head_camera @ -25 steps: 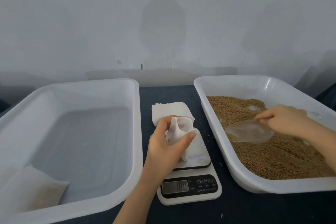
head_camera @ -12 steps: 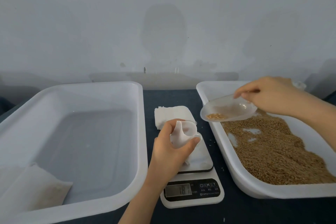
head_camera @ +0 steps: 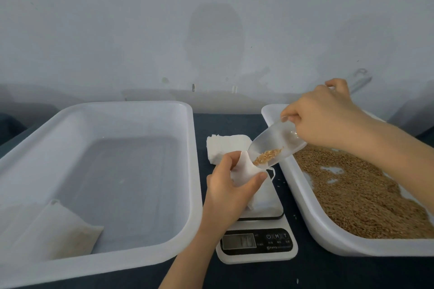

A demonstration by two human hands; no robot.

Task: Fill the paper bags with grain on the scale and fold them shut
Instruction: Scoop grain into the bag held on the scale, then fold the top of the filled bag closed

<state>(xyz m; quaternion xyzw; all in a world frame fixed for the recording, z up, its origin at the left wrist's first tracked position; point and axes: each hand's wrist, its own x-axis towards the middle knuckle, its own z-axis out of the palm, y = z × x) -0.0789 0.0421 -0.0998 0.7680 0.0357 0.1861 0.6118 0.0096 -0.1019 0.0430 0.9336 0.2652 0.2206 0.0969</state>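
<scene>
My left hand [head_camera: 231,191] grips a white paper bag [head_camera: 245,171] standing on the scale [head_camera: 258,239], holding its mouth open. My right hand [head_camera: 326,117] holds a clear plastic scoop [head_camera: 274,143] by its handle, tilted down with its lip at the bag's mouth. A small heap of brown grain [head_camera: 266,156] lies at the scoop's lower end. The scale's display is blurred.
A white tub of grain [head_camera: 361,197] stands right of the scale. The large white tub [head_camera: 105,171] on the left holds a filled bag [head_camera: 54,230] in its near left corner. A stack of flat white bags [head_camera: 225,148] lies behind the scale on the dark table.
My right hand lifted the scoop out of the grain tub, carried it left and tipped it at the bag's mouth. My left hand kept holding the bag.
</scene>
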